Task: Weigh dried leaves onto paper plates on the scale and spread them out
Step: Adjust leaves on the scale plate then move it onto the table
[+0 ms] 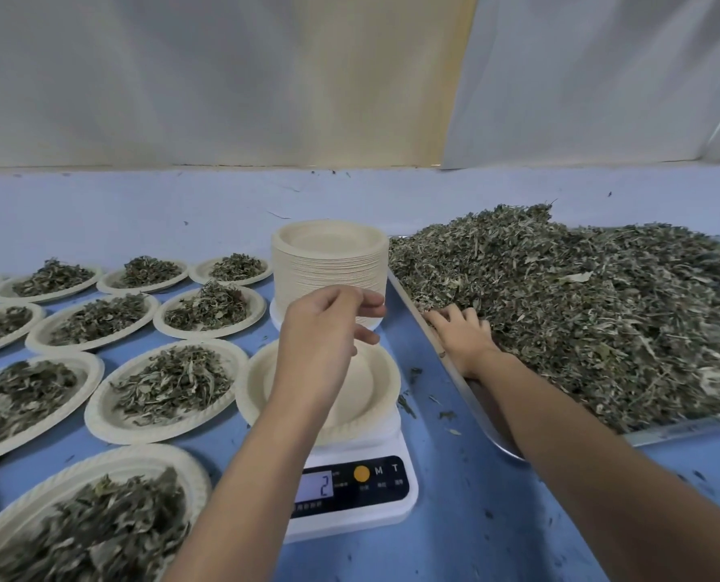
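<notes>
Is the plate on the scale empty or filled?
Empty: the plate on the scale shows bare paper where the left hand does not hide it.

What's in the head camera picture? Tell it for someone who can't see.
An empty cream paper plate sits on a white digital scale while the left hand hovers over it and the right hand rests on a pile of dried green leaves on a metal tray. Filled paper plates lie left.
</notes>
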Action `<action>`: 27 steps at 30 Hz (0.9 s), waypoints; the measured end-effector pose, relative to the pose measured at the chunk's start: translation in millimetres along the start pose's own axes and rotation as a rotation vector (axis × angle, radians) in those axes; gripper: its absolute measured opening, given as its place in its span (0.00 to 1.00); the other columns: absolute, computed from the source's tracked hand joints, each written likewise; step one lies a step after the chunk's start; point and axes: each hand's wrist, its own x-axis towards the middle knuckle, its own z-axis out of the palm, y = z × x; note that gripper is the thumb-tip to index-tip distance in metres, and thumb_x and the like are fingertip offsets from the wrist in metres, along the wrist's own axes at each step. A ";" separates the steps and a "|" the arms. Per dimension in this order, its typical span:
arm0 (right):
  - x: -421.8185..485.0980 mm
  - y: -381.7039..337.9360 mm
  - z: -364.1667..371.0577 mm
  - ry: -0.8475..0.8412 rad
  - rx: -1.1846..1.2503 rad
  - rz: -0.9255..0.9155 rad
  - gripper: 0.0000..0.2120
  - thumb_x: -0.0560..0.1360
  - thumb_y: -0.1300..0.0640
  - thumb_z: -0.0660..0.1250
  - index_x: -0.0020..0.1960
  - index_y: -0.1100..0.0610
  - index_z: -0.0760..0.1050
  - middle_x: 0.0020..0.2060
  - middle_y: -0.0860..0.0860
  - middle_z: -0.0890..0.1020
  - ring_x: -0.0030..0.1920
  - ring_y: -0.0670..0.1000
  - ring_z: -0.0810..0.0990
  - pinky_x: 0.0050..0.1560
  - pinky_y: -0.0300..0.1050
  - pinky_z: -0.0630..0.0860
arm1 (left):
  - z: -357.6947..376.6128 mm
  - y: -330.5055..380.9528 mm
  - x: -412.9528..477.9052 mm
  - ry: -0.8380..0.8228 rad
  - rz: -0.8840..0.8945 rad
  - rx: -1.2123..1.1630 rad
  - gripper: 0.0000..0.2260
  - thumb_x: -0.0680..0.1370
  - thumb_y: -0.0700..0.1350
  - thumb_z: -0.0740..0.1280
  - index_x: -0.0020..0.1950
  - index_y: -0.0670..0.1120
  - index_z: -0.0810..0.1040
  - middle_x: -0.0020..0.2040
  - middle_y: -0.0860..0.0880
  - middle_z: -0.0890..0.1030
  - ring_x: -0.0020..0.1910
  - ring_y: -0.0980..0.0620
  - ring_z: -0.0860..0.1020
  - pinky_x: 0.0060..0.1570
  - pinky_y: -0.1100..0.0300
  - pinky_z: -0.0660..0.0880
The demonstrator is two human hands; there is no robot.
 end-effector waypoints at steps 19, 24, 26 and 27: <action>-25.5 -47.8 -70.6 0.278 1.113 0.007 0.15 0.83 0.53 0.51 0.65 0.59 0.66 0.40 0.46 0.70 0.35 0.42 0.67 0.31 0.31 0.67 | -29.9 13.5 10.5 0.121 0.010 -0.056 0.12 0.78 0.40 0.59 0.43 0.44 0.82 0.38 0.52 0.84 0.26 0.58 0.76 0.29 0.66 0.68; -58.5 -113.1 -78.1 0.105 1.077 -0.321 0.06 0.83 0.55 0.53 0.50 0.52 0.68 0.37 0.45 0.70 0.31 0.37 0.68 0.29 0.30 0.67 | -37.1 15.1 10.9 0.167 0.003 -0.089 0.12 0.78 0.41 0.59 0.43 0.44 0.81 0.37 0.52 0.84 0.27 0.58 0.76 0.32 0.64 0.69; -64.5 -131.5 -71.3 0.117 0.871 -0.457 0.06 0.82 0.57 0.55 0.50 0.55 0.69 0.40 0.47 0.72 0.40 0.43 0.72 0.40 0.37 0.71 | -39.2 16.3 11.8 0.187 -0.002 -0.099 0.12 0.78 0.40 0.59 0.42 0.45 0.81 0.38 0.51 0.84 0.29 0.57 0.77 0.32 0.65 0.70; -65.5 -137.7 -66.2 0.115 0.757 -0.503 0.06 0.82 0.56 0.55 0.50 0.56 0.70 0.43 0.49 0.74 0.46 0.49 0.73 0.48 0.44 0.72 | -39.8 16.8 12.1 0.195 -0.006 -0.108 0.12 0.78 0.40 0.59 0.41 0.45 0.81 0.38 0.51 0.84 0.30 0.56 0.77 0.31 0.66 0.71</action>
